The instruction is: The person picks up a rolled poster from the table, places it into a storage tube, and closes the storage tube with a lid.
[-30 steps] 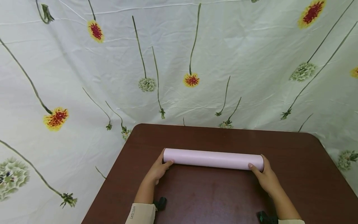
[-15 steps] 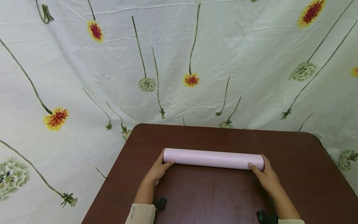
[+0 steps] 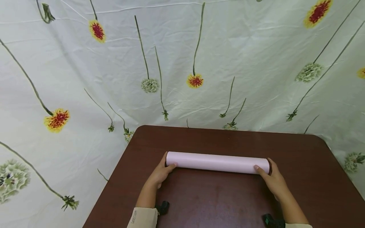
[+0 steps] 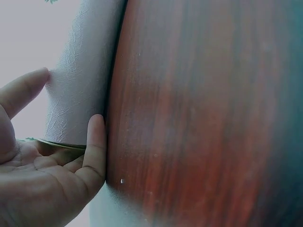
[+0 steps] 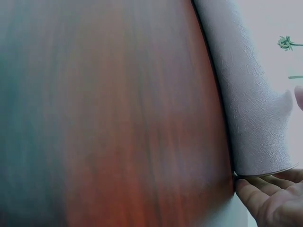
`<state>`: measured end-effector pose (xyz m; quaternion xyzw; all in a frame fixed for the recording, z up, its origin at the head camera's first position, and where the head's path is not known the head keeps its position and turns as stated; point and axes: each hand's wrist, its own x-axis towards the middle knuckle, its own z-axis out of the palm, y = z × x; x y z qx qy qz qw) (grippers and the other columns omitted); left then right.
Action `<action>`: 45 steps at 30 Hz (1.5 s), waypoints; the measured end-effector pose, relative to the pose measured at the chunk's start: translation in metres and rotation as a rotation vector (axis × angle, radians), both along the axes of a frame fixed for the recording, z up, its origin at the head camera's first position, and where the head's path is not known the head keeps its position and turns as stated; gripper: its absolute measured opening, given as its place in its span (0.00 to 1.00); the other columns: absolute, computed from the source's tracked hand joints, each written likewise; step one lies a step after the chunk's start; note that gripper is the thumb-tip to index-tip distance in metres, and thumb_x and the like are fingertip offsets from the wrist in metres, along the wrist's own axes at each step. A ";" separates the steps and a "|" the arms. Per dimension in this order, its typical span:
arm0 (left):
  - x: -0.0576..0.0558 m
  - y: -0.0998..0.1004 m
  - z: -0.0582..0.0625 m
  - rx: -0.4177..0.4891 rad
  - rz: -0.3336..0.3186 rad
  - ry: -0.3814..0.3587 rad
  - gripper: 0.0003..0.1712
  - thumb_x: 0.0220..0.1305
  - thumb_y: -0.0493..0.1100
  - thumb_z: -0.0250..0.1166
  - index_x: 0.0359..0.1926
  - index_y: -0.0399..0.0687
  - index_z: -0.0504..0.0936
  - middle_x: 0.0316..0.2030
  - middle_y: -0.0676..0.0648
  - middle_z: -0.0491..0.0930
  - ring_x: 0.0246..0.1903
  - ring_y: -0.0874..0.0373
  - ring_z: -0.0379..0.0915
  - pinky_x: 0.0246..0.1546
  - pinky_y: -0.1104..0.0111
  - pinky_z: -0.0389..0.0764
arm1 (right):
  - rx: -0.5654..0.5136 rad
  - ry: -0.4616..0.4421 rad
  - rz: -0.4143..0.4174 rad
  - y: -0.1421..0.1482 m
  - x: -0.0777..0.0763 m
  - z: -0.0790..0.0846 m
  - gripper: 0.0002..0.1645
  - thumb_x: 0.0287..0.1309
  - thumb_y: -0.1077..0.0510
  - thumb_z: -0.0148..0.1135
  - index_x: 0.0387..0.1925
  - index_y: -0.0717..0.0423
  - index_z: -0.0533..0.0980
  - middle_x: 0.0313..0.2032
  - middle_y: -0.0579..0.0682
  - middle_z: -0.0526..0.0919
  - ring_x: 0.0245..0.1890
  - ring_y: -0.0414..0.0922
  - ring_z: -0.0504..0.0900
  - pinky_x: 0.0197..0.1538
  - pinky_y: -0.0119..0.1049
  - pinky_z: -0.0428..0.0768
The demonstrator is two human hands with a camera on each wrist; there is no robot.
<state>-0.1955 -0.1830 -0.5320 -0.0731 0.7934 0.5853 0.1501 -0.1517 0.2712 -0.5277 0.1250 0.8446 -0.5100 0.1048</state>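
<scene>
A pale pink roll [image 3: 216,161] of finely wrinkled sheet material lies crosswise on the dark brown table, and its seam is not visible. My left hand [image 3: 160,173] holds its left end, thumb on the near side and the other fingers round the end. In the left wrist view, the little finger of that hand [image 4: 61,189] lies along the table under the roll's edge. At the opposite end my right hand [image 3: 274,180] has its thumb on top of the roll [image 5: 255,104], with fingers behind the end. The right wrist view shows those fingers [image 5: 258,191] below the open rim.
The wood-grain table [image 3: 216,196] has rounded far corners. Behind and to the left hangs a white cloth [image 3: 114,63] printed with flowers. Dark devices [image 3: 163,207] are strapped near both wrists, below light sleeves [image 3: 143,218].
Both hands keep their places at the ends of the roll. The right hand has shifted very slightly to the right; otherwise the scene looks the same.
</scene>
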 end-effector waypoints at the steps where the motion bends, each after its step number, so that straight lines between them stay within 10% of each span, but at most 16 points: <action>1: 0.000 0.000 0.000 0.001 0.000 0.001 0.54 0.68 0.56 0.65 0.82 0.60 0.39 0.78 0.35 0.49 0.65 0.34 0.69 0.70 0.33 0.56 | 0.003 0.001 0.000 0.000 0.000 0.000 0.65 0.66 0.29 0.55 0.80 0.53 0.27 0.79 0.69 0.38 0.78 0.69 0.44 0.74 0.68 0.53; 31: 0.000 -0.003 0.000 0.058 0.010 -0.001 0.54 0.70 0.62 0.62 0.82 0.56 0.37 0.80 0.36 0.42 0.67 0.33 0.69 0.71 0.37 0.59 | -0.084 0.058 -0.006 0.006 0.003 0.002 0.60 0.70 0.34 0.53 0.80 0.56 0.29 0.79 0.69 0.40 0.78 0.69 0.46 0.74 0.67 0.54; 39: -0.001 -0.011 0.007 0.099 0.119 0.106 0.52 0.70 0.57 0.63 0.82 0.54 0.41 0.80 0.39 0.48 0.75 0.39 0.55 0.70 0.46 0.67 | -0.131 0.165 -0.069 0.010 0.004 0.013 0.55 0.72 0.34 0.50 0.81 0.54 0.34 0.79 0.64 0.47 0.78 0.67 0.49 0.73 0.67 0.55; 41: -0.001 -0.014 0.010 0.079 0.140 0.146 0.51 0.70 0.56 0.63 0.81 0.53 0.43 0.79 0.39 0.50 0.76 0.39 0.53 0.72 0.44 0.64 | -0.109 0.193 -0.086 0.010 0.004 0.016 0.53 0.73 0.36 0.50 0.81 0.54 0.36 0.79 0.64 0.50 0.77 0.65 0.51 0.73 0.65 0.58; 45: 0.000 -0.017 0.022 -0.063 0.174 0.228 0.49 0.69 0.58 0.64 0.80 0.52 0.48 0.78 0.40 0.55 0.77 0.41 0.51 0.73 0.44 0.61 | -0.051 0.248 -0.121 0.010 0.007 0.024 0.49 0.73 0.38 0.51 0.81 0.54 0.43 0.77 0.64 0.56 0.76 0.62 0.58 0.67 0.27 0.69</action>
